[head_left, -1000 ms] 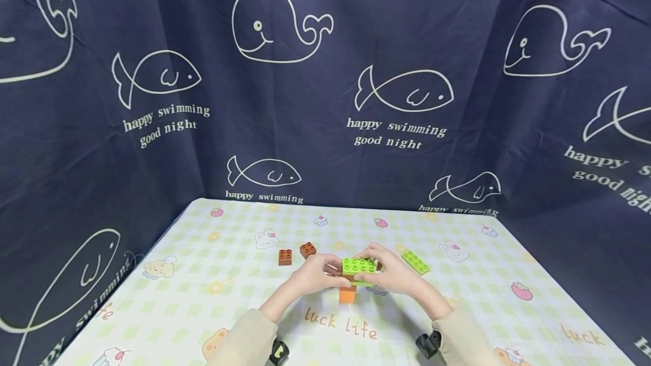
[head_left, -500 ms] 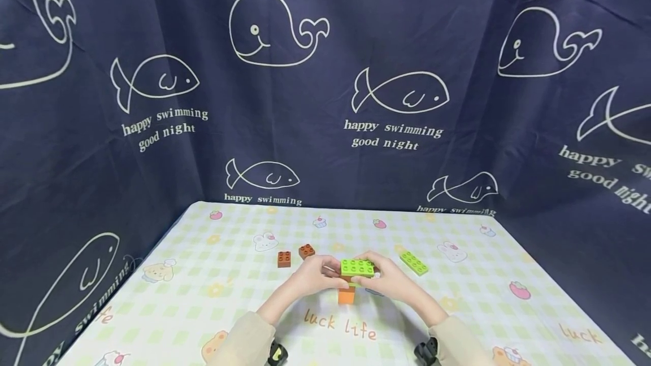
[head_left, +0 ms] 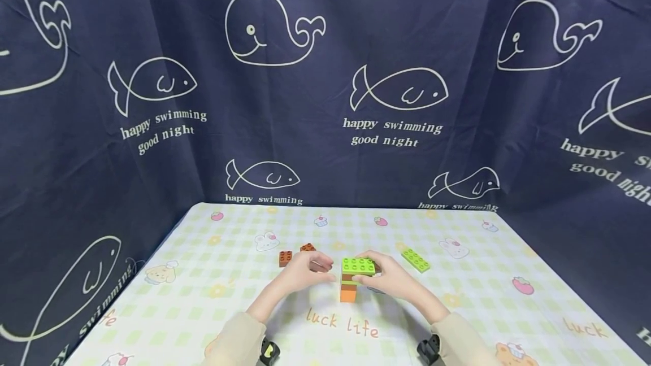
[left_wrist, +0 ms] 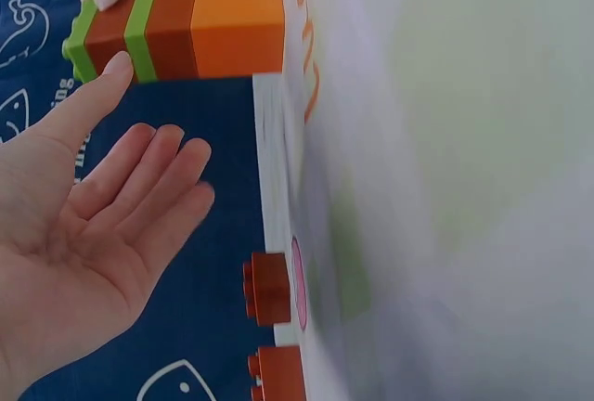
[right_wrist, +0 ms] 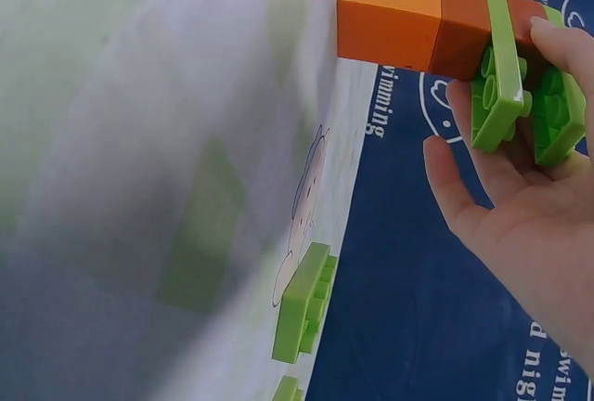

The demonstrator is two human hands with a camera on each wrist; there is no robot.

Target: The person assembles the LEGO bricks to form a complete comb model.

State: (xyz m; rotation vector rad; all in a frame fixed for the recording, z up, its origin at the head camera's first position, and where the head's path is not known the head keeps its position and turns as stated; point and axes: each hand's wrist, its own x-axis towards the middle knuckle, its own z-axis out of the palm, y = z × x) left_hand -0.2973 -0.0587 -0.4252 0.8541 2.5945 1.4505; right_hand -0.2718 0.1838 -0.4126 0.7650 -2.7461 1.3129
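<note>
A stack of bricks stands upright on the table: an orange brick (head_left: 348,296) at the bottom, then brown, a green plate, brown, and a green plate (head_left: 358,265) on top. Both green plates overhang to the right, as the right wrist view shows. The right hand (head_left: 389,275) pinches the stack's upper part from the right, its thumb on the upper brown brick (right_wrist: 525,32). The left hand (head_left: 305,273) is just left of the stack, fingers apart and relaxed, holding nothing; in the left wrist view its thumb tip (left_wrist: 118,65) appears close to the stack, contact unclear.
Two brown bricks, one (head_left: 285,258) and another (head_left: 307,248) partly behind the left hand, lie at the back left. A loose green plate (head_left: 415,260) lies right of the right hand. Dark fabric (head_left: 325,129) hangs behind the table.
The left hand has let go of the stack and moved a little to the left. The right hand has stayed at the stack, which stands in the same place.
</note>
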